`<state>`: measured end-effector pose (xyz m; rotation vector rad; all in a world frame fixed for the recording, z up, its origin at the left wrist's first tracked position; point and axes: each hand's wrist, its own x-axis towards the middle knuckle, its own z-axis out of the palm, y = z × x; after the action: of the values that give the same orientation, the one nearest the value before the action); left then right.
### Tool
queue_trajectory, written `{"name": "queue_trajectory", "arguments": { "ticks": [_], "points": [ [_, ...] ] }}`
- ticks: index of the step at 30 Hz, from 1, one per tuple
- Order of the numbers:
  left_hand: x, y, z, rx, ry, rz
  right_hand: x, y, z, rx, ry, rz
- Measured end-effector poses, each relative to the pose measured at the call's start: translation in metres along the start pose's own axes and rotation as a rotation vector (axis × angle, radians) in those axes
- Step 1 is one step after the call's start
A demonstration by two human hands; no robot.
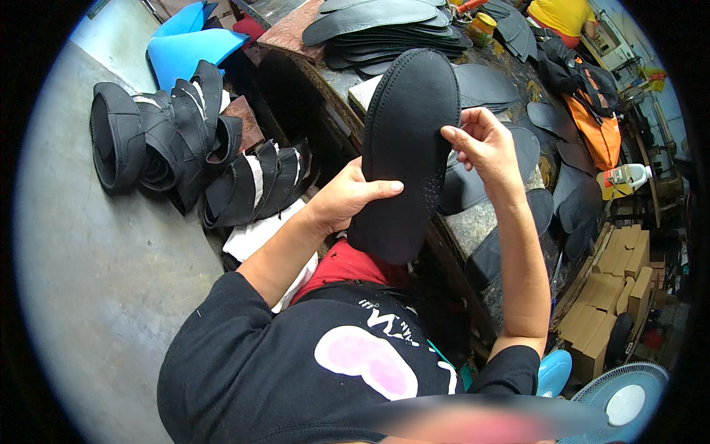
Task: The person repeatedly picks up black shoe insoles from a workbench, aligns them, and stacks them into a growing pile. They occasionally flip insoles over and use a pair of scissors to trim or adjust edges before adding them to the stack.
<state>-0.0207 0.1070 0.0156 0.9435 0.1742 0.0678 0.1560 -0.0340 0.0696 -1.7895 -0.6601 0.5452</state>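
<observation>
You have a black sole [405, 148] raised upright in front of you, toe end up and heel end down near your lap. Your left hand [347, 196] grasps it at its left edge, the thumb laid flat across the face of the sole about halfway down. Your right hand [482, 148] pinches the sole's right edge higher up, fingers curled around the rim. Both hands are closed on the sole, so it hangs clear of the surface [488, 222] behind it.

Taking the sole as your landmark: directly behind its toe end lies a stack of dark flat sole pieces [384, 29] on the surface, fanned out in layers. To the right of the sole, more dark cut pieces [569, 200] are spread over the surface's marbled top. To the left of the sole, on the floor [96, 281], black shoe uppers [185, 140] stand bunched together in a row, and beyond them, up and left of the sole, a blue moulded piece [188, 52] rests. Below the sole, a red cloth [344, 266] covers your lap. Far right of the sole are an orange bag [599, 133], a white bottle [629, 176] and stacked cardboard boxes [606, 296]. Lower right of the sole, a blue fan [625, 403] sits at the edge of view.
</observation>
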Motion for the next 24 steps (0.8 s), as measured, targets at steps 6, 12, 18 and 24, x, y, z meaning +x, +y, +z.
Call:
{"name": "queue_trajectory", "arguments": {
  "ticks": [6,12,18,24],
  "points": [
    [-0.004,0.003,-0.005,-0.168,0.103,-0.047,0.000,0.007,-0.005,0.278,-0.023,-0.009],
    [-0.009,0.025,-0.022,-0.164,0.007,0.102,0.059,0.035,-0.048,0.474,0.300,-0.158],
    [-0.012,0.027,-0.034,-0.069,0.081,0.197,0.104,0.063,-0.090,-0.091,0.558,0.008],
    [-0.010,0.018,-0.036,0.022,0.133,0.169,0.082,0.050,-0.076,-0.830,0.722,-0.090]
  ]
}}
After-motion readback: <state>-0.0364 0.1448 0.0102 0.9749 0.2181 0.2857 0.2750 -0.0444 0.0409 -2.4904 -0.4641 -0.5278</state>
